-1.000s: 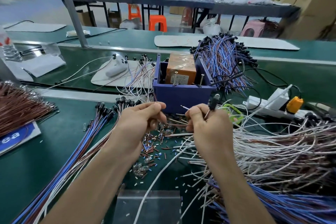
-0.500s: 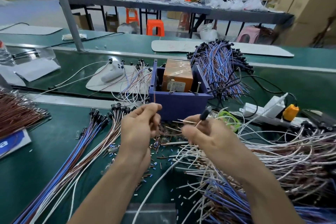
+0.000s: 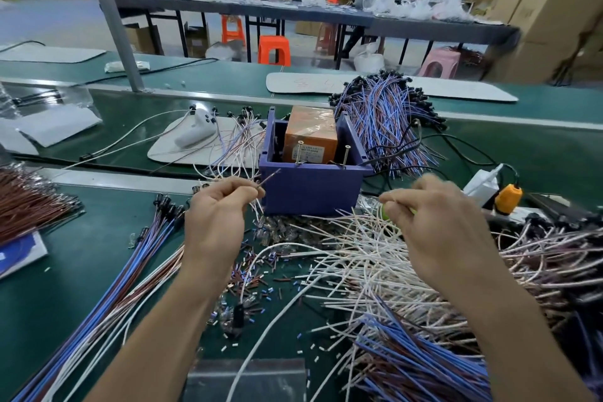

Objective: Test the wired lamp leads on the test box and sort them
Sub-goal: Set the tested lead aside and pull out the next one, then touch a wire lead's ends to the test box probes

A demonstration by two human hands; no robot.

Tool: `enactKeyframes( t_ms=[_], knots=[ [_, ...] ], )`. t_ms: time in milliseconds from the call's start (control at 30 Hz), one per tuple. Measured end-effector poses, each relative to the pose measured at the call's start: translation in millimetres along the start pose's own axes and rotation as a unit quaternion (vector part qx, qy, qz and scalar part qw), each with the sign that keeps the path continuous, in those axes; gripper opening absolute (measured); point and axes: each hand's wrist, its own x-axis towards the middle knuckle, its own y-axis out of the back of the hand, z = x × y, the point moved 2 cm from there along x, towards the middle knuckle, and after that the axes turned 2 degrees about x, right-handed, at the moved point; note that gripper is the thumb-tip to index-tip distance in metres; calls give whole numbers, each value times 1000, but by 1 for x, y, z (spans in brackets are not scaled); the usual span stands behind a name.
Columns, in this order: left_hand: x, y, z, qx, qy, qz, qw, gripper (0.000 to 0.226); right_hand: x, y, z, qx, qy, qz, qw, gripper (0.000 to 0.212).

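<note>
The purple test box [image 3: 313,189] stands mid-table with an orange block [image 3: 310,137] inside and two upright screws on its front rim. My left hand [image 3: 218,219] pinches a thin lead wire [image 3: 269,177] whose stripped end points up toward the box's left front corner. To the right of the box, my right hand [image 3: 437,225] is blurred, with thumb and forefinger pinched on another thin wire end. A pile of white and brown lamp leads [image 3: 375,258] lies under and between my hands.
Laid-out blue, brown and white leads [image 3: 130,274] run along the left. A blue-and-brown bundle [image 3: 385,117] lies behind the box, brown wires [image 3: 26,202] far left. Snipped insulation bits [image 3: 257,274] litter the mat. A power strip with an orange plug [image 3: 507,199] sits right.
My hands have drawn apart, the right one swinging right. The black lamp holder that stuck up from my right hand no longer shows. The left wire end has risen toward the box.
</note>
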Motion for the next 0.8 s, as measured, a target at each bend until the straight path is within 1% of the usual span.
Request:
enactKeyframes(
  t_ms=[33, 100, 133, 167, 200, 267, 333, 467, 567, 633, 700, 800],
  knots=[
    [0, -1, -1, 10, -8, -9, 1000, 16, 3, -6, 1, 81, -14, -2, 997, 23],
    [-1, -4, -4, 30, -24, -28, 999, 18, 8, -19, 0, 234, -70, -24, 969, 22],
    [-2, -5, -5, 37, -34, -36, 998, 17, 9, -24, -3, 290, -93, -33, 952, 22],
    [-4, -6, -5, 42, -44, -42, 997, 16, 9, -29, -6, 322, -102, -41, 940, 23],
    [-5, -8, -4, 44, -52, -45, 997, 18, 9, -33, -10, 330, -95, -54, 938, 22],
    [-8, -9, -3, 54, -68, -38, 995, 25, 6, -38, -15, 306, -64, -90, 946, 18],
    [-10, -8, 1, 80, -95, -25, 992, 25, 5, -39, -17, 290, -48, -102, 950, 15],
    [-15, -11, 9, 186, -161, 19, 969, 15, 13, -33, -18, 308, -58, -73, 947, 20],
    [-15, -18, 17, 234, -191, 42, 952, 20, 22, -28, -17, 350, -86, -49, 932, 18],
    [-11, -22, 21, 242, -205, 34, 948, 23, 28, -26, -15, 368, -83, -56, 924, 18],
    [-6, -24, 24, 252, -217, 26, 943, 23, 33, -23, -12, 365, -69, -57, 927, 20],
    [3, -27, 29, 279, -225, 36, 933, 25, 41, -19, -7, 327, -61, -28, 943, 21]
  ],
)
